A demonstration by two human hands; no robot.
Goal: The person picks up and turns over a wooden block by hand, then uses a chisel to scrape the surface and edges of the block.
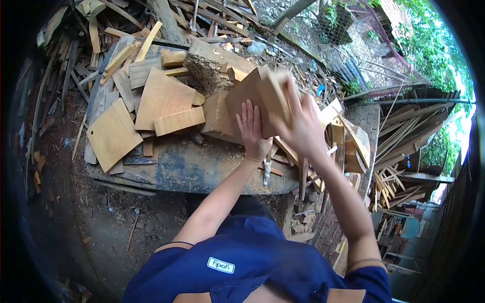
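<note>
A thick wooden board stands tilted on edge at the bench's middle, leaning by a heavy wooden block. My left hand lies against the board's face, its fingers stretched out flat and pointing up. My right hand is at the board's right side, smeared by motion, with its fingers wrapped over the light-coloured edge. The palm side of that hand is hidden. Left of the block lie a trapezoid board, a short wooden strip and a square board with a small hole.
These rest on a worn workbench. A rough timber beam lies behind the boards. Scrap wood is heaped at the far left, and more offcuts stand at the right. A wire fence runs at the back.
</note>
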